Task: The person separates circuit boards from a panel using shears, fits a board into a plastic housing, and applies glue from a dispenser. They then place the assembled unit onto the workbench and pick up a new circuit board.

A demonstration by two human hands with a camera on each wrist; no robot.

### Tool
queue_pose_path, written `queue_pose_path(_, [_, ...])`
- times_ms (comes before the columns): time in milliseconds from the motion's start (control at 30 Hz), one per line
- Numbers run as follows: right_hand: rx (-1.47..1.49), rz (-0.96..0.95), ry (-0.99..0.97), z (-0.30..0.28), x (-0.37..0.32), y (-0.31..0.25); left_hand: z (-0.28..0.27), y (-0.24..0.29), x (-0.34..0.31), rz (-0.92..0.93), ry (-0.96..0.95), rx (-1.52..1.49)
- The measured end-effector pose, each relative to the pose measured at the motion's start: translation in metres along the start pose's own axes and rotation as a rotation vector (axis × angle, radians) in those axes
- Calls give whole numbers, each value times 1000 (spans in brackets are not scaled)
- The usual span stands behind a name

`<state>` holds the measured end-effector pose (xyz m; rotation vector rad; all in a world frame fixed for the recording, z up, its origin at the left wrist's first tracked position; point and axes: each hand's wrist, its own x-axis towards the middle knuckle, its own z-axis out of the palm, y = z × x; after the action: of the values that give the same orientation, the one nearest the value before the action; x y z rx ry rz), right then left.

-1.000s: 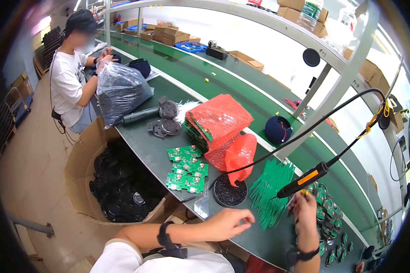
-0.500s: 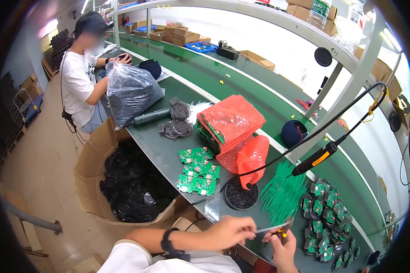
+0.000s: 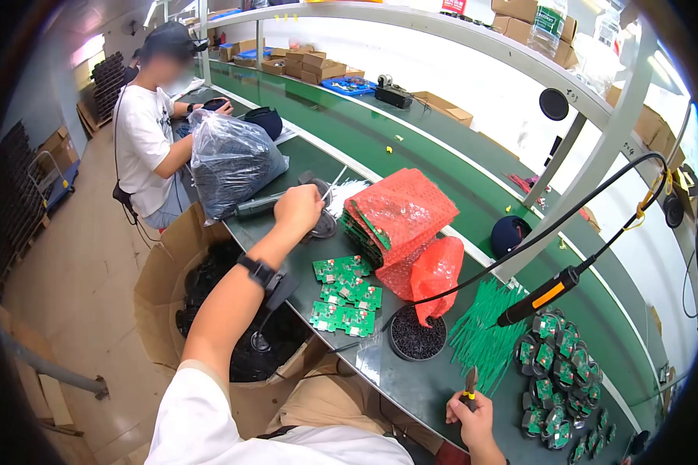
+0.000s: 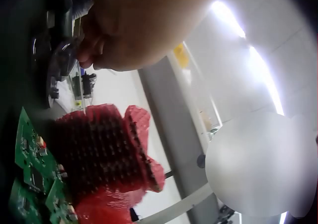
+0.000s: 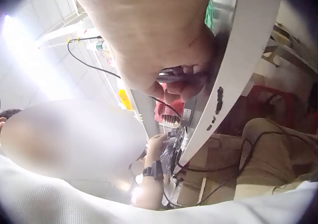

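Overhead, a white shelf frame (image 3: 442,29) stacked with cartons follows the long green worktop (image 3: 423,384). The left hand (image 3: 298,208) is stretched far out, pinching a thin white strip (image 3: 334,181) just beside the red bubble-wrap bundle (image 3: 402,211). The right hand (image 3: 473,415) grips cutters (image 3: 470,381) at the near edge, so the hands are well apart. Green circuit boards (image 3: 343,294) lie between them, and a cardboard box (image 3: 159,287) stands on the floor.

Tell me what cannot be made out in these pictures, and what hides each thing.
1. Head view: the thin white strip that the left hand pinches is too small to identify.
2. Right wrist view: the right hand covers the dark-handled tool; its tip is hidden there.
3. Head view: the left forearm hides part of the cardboard box.
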<state>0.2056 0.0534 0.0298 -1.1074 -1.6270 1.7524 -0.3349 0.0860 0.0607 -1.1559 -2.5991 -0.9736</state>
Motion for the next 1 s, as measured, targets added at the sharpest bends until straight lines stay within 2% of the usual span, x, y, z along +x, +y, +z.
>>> queue_pose_path(67, [16,9,7,0,-1,0,15,8,12,26,-18,95])
queue_pose_path(133, [37,-3,5,0,0,1,26,17,25,-19,-133,171])
queue_pose_path(267, [40,12,27,0,-1,1,51,17,41,-28,-126,174])
queue_pose_path(433, [56,-19,1,-2,1,3,39,25,31,-24,-150,120])
queue_pose_path(600, [42,0,16,0,0,3,24,16,-7,67,-97,24])
queue_pose_path(667, [45,-2,20,0,-1,3,8,16,-38,216,14,71])
queue_pose_path(733, [39,-32,-5,0,-2,2,-20,28,-77,291,58,71])
queue_pose_path(767, [39,-24,-1,1,-3,0,-29,30,-96,291,49,70])
queue_pose_path(833, [26,-30,-19,5,-4,-11,-40,27,-125,377,-21,-158])
queue_pose_path(900, [22,-50,-49,-1,-6,-17,-36,17,-140,339,-57,-162])
queue_pose_path(967, [-311,-244,123,-12,-8,-24,-33,4,-143,298,-90,-164])
queue_pose_path(1000, [-577,-278,182,-21,-8,-36,-29,-4,-137,261,-29,-143])
